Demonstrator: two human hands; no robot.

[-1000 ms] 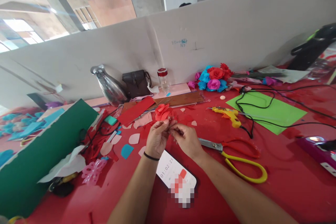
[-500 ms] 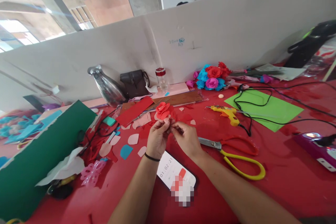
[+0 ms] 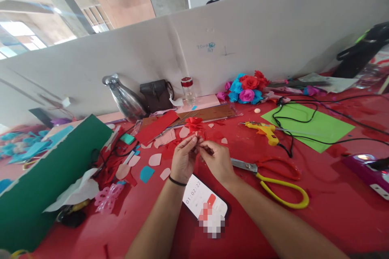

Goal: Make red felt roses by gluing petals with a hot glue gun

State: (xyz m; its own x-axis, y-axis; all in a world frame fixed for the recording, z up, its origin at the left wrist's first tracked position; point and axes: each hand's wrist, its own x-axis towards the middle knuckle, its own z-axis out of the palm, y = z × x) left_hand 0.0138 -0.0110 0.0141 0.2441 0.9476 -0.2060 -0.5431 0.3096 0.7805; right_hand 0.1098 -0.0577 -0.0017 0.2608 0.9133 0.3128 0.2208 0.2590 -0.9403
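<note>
Red table (image 3: 328, 198) is stretching beneath us, with a pale partition (image 3: 136, 52) rising along its far edge. Near the middle, we are holding a red paper flower (image 3: 193, 124) upright, our left hand (image 3: 184, 160) clamping its base. Our right hand (image 3: 217, 162) is pinching its fingertips together right beside the left ones; we cannot tell what is between them. A phone (image 3: 196, 200) is lying under our wrists, scissors (image 3: 251, 168) just to its right. Farther out, a yellow glue gun (image 3: 264, 129) is resting near a green sheet (image 3: 322, 129), while a flower bunch (image 3: 246, 89), glass jar (image 3: 188, 91), dark bag (image 3: 157, 96) and metal flask (image 3: 127, 99) are lining the far edge.
</note>
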